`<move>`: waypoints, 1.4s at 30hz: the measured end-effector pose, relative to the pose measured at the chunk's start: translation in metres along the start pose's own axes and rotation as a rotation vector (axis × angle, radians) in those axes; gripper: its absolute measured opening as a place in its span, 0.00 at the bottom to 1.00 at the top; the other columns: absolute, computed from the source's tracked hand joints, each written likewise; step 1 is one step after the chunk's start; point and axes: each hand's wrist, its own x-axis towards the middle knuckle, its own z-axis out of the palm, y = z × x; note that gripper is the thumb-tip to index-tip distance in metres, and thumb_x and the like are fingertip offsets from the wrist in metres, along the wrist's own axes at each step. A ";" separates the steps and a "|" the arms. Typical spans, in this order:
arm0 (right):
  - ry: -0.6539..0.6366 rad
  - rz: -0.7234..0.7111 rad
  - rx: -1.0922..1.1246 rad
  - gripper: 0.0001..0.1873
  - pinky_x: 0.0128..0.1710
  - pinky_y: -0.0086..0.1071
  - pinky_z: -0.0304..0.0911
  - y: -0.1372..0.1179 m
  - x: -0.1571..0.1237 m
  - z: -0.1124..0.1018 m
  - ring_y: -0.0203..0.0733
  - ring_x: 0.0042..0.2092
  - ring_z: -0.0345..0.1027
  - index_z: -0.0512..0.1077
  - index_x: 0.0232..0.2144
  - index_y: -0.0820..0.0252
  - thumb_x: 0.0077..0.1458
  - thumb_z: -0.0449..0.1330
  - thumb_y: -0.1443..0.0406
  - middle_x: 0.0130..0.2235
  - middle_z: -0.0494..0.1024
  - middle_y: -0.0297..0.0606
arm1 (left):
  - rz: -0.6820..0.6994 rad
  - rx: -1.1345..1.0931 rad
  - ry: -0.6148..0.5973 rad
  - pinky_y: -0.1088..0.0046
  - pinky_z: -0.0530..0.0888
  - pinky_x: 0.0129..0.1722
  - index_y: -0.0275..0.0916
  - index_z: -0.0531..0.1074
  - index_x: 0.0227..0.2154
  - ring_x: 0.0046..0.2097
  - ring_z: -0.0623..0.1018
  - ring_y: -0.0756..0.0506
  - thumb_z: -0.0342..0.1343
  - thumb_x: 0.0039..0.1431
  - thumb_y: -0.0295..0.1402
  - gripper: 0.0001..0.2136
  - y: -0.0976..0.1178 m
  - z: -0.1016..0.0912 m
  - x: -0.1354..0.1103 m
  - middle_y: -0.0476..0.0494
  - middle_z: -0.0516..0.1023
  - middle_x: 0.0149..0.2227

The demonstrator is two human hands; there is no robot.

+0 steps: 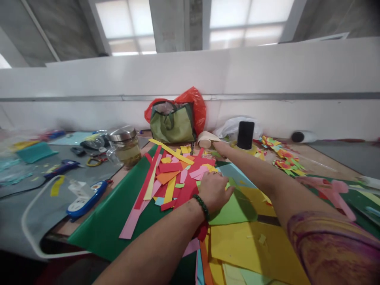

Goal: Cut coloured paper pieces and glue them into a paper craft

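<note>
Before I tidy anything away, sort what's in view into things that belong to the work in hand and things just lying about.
Seemingly part of the work:
coloured strips and scraps, beside the left hand
light green sheet, partly covered by that hand
yellow sheets

Apparently just lying about:
lidded glass jar
green bag
upright phone
blue-and-white power strip

One head-worn cam, facing forward and down over the wearer's arms [160,241]; left hand [213,194] close, near frame centre toward 5 o'clock; surface [304,153] spans 9 to 3, partition [261,71] behind it at 12, windows [251,19] farthest off at 11 and 1
</note>
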 end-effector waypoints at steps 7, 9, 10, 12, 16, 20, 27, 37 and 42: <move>0.117 0.016 0.041 0.18 0.47 0.43 0.68 0.003 -0.001 0.004 0.45 0.48 0.69 0.68 0.51 0.62 0.61 0.58 0.60 0.52 0.71 0.45 | -0.026 -0.075 -0.019 0.62 0.69 0.43 0.37 0.79 0.36 0.41 0.77 0.39 0.50 0.63 0.42 0.16 -0.002 -0.001 0.002 0.35 0.80 0.37; 0.150 0.038 0.068 0.19 0.46 0.44 0.68 0.006 -0.006 0.001 0.45 0.48 0.69 0.68 0.51 0.62 0.61 0.58 0.60 0.52 0.71 0.44 | -0.056 -0.108 -0.006 0.63 0.70 0.41 0.37 0.79 0.36 0.40 0.77 0.39 0.49 0.63 0.42 0.16 -0.002 -0.002 0.002 0.35 0.80 0.37; 0.162 0.050 0.083 0.19 0.46 0.43 0.68 0.009 -0.010 0.000 0.45 0.48 0.69 0.68 0.51 0.62 0.61 0.58 0.60 0.52 0.71 0.45 | -0.069 -0.130 0.001 0.64 0.70 0.40 0.38 0.79 0.36 0.40 0.77 0.39 0.49 0.63 0.41 0.16 -0.001 -0.003 0.003 0.36 0.80 0.37; 0.184 0.076 0.124 0.19 0.46 0.44 0.69 0.013 -0.018 -0.004 0.45 0.48 0.70 0.67 0.52 0.63 0.61 0.58 0.60 0.51 0.71 0.44 | -0.089 -0.170 0.011 0.66 0.70 0.38 0.38 0.79 0.35 0.40 0.77 0.40 0.49 0.62 0.40 0.15 -0.001 -0.003 0.003 0.37 0.81 0.37; 0.250 0.118 0.260 0.15 0.47 0.44 0.67 0.017 -0.041 -0.015 0.45 0.48 0.70 0.71 0.48 0.63 0.61 0.58 0.60 0.49 0.74 0.43 | -0.117 -0.255 0.041 0.68 0.69 0.36 0.39 0.79 0.30 0.38 0.77 0.41 0.50 0.61 0.38 0.14 -0.004 -0.002 0.004 0.38 0.81 0.34; 0.348 0.122 0.469 0.11 0.45 0.34 0.66 0.017 -0.068 -0.029 0.45 0.46 0.73 0.75 0.41 0.66 0.54 0.61 0.68 0.42 0.80 0.44 | -0.175 -0.525 0.130 0.70 0.69 0.33 0.37 0.78 0.28 0.33 0.77 0.44 0.53 0.59 0.37 0.12 -0.014 0.008 0.011 0.42 0.79 0.29; 0.358 0.010 0.876 0.14 0.27 0.29 0.68 0.006 -0.139 -0.040 0.40 0.28 0.75 0.74 0.36 0.66 0.47 0.66 0.63 0.27 0.80 0.38 | -0.408 -1.198 0.262 0.78 0.69 0.24 0.35 0.70 0.46 0.25 0.75 0.53 0.59 0.55 0.35 0.16 -0.019 0.006 0.021 0.46 0.75 0.33; 0.222 0.033 1.495 0.26 0.25 0.28 0.65 -0.001 -0.218 -0.018 0.35 0.23 0.70 0.71 0.27 0.61 0.24 0.75 0.58 0.20 0.75 0.30 | -0.279 -1.496 0.075 0.77 0.71 0.28 0.35 0.70 0.22 0.26 0.78 0.50 0.70 0.36 0.42 0.18 -0.008 0.007 0.018 0.51 0.73 0.21; 0.263 0.156 1.630 0.26 0.26 0.28 0.66 0.013 -0.224 -0.013 0.35 0.24 0.72 0.73 0.25 0.61 0.24 0.75 0.55 0.21 0.76 0.32 | -0.221 -1.475 0.095 0.76 0.72 0.31 0.36 0.70 0.24 0.29 0.79 0.49 0.69 0.38 0.35 0.14 -0.003 0.007 0.017 0.50 0.75 0.23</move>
